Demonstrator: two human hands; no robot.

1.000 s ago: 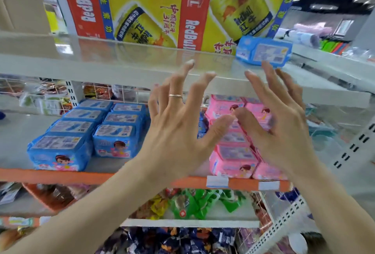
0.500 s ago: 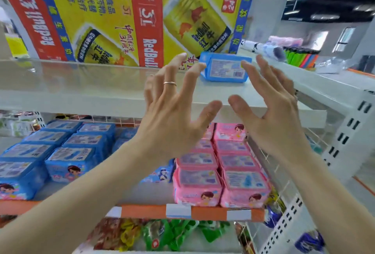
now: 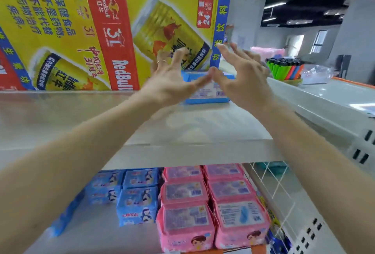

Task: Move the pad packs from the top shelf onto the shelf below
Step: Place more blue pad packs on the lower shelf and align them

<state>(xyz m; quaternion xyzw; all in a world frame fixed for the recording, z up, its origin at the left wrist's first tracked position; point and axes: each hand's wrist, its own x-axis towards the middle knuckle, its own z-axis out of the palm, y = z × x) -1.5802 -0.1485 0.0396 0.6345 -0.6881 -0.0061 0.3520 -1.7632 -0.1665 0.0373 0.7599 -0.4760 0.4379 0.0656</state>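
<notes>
Left hand (image 3: 172, 83) and right hand (image 3: 241, 79), spread empty, are flanking the blue pad pack (image 3: 207, 99) lying crosswise just beyond them.

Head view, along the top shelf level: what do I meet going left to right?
Red Bull cartons → left hand → blue pad pack → right hand → green and orange items

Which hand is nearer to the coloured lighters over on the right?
Right. The right hand hovers left of the lighters; the left hand is farther left, beyond the right one.
</notes>
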